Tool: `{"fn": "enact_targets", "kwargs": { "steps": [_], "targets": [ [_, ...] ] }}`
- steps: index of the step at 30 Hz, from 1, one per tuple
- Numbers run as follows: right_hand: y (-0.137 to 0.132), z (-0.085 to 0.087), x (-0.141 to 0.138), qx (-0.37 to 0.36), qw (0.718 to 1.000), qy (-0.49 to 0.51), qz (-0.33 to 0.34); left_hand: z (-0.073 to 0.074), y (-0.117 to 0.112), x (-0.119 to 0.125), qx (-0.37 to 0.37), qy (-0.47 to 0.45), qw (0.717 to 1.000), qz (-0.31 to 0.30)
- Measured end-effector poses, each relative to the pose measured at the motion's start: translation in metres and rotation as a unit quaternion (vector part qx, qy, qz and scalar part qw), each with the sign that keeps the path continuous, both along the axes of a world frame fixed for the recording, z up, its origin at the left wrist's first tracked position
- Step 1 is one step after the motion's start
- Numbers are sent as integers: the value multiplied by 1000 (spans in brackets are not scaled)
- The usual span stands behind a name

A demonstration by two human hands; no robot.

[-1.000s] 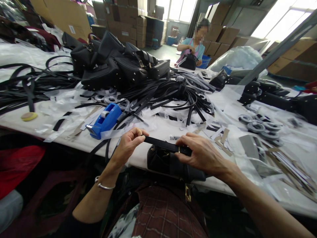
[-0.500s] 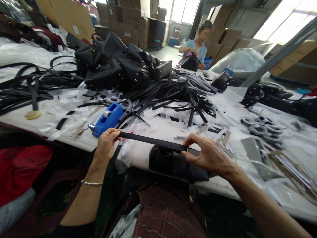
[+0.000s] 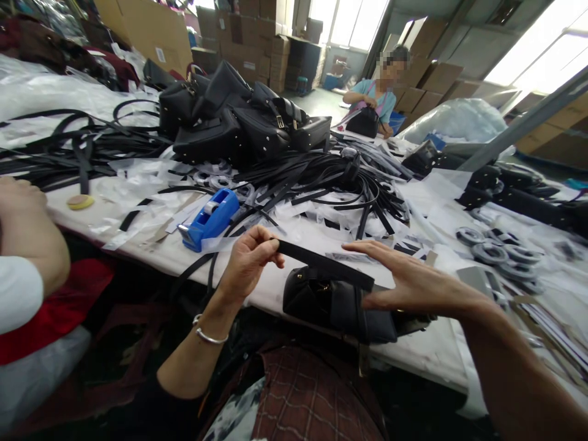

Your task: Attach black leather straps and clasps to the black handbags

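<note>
Between thumb and fingers, my left hand (image 3: 252,260) pinches one end of a black strap (image 3: 326,263), which slants down to the right above the table. My right hand (image 3: 408,278) is spread beside the strap's far end, thumb and fingers apart; no grip on it shows. Under the strap, at the table's near edge, lies a black handbag (image 3: 316,297) with small gold-coloured metal fittings. Part of the bag is hidden behind the strap and my right hand. A blue tape dispenser (image 3: 209,220) stands just beyond my left hand.
Black handbags (image 3: 215,128) are piled at the back, with many loose black straps (image 3: 316,174) before them. Tape rolls (image 3: 498,251) lie at right. A co-worker's arm (image 3: 30,226) reaches in at left; another person (image 3: 374,101) handles a bag farther off.
My right hand has opened from its pinch on the strap. My left hand has moved right with the strap's end, now tilted more steeply. A co-worker's arm has appeared at left.
</note>
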State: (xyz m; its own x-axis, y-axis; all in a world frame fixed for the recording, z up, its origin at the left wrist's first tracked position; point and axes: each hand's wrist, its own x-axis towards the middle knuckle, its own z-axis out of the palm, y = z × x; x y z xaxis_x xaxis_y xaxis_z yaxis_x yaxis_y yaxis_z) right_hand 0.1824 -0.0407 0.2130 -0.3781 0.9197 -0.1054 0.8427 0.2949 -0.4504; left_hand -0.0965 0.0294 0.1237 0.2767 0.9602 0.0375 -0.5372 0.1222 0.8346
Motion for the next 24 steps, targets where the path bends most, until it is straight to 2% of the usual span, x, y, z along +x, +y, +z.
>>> {"fn": "enact_targets", "kwargs": {
  "steps": [3,6,9,12,14,17,24],
  "targets": [
    [-7,18,-3,25,1000,-9,-7,7,-13,20,5,23,999,-40],
    [-11,22,-32,80,997,18,0,11,-23,36,1,27,997,-78],
    [-9,5,-65,153,988,26,10,12,-30,44,18,27,996,-80],
    [-6,-18,-81,196,980,35,8,9,-31,43,34,44,997,-49],
    [-6,-27,-82,225,974,32,0,5,-31,41,37,64,996,-40],
    [-9,-30,-78,254,967,21,-3,-1,-31,40,29,79,995,-57],
    [-17,-23,-71,227,971,64,-26,0,-34,42,26,67,988,-134]
  ]
}}
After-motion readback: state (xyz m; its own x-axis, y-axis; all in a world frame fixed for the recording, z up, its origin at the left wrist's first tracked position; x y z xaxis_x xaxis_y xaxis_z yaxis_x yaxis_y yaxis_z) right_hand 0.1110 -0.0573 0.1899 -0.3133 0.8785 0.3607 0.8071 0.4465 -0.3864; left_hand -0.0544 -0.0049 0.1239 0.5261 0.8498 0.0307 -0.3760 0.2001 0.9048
